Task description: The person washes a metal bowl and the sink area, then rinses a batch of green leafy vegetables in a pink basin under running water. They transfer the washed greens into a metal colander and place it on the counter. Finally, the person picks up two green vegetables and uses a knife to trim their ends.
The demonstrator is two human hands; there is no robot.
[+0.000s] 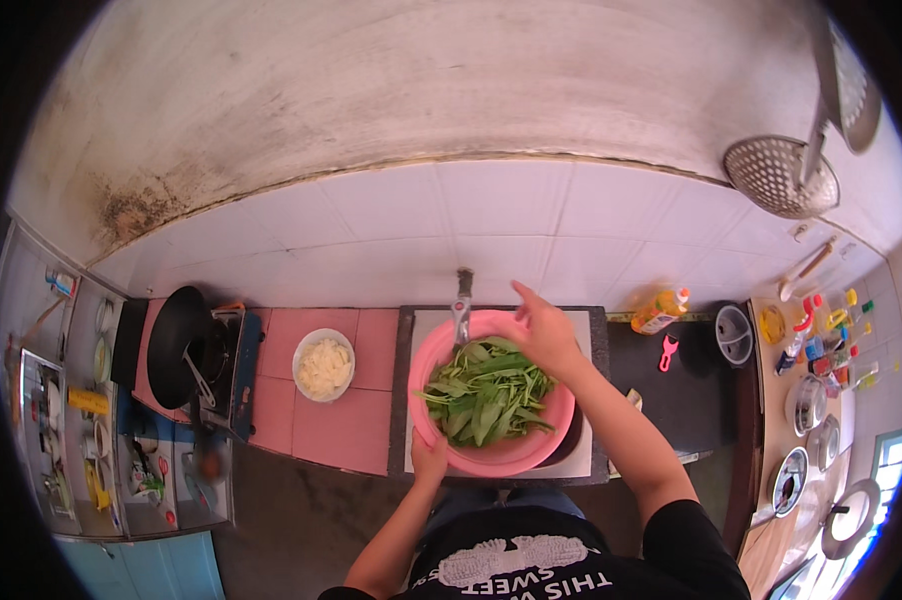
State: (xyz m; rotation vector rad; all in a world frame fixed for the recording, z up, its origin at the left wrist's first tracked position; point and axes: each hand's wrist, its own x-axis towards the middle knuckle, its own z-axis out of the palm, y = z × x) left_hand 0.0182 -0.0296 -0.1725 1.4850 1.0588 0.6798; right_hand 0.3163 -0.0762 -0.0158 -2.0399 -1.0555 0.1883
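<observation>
A pink plastic basin [554, 448] sits over the sink [584, 450] in front of me, directly under the tap [461, 319]. Long-leaved greens [488, 394] with cut stems fill most of it. My left hand [429, 459] grips the basin's near left rim. Above the far right rim is my right hand [547, 337], index finger stretched toward the tiled wall and thumb apart. I see nothing held in it, though its other fingers are partly hidden. Whether water runs from the tap cannot be made out.
Left on pink tiles stand a bowl of pale sliced food [324, 367] and a black wok [175, 349] by a gas stove [233, 367]. Rightward are a dish soap bottle [661, 311], a pink peeler [668, 352] and a dark divided container [734, 335]. A skimmer [777, 176] hangs upper right.
</observation>
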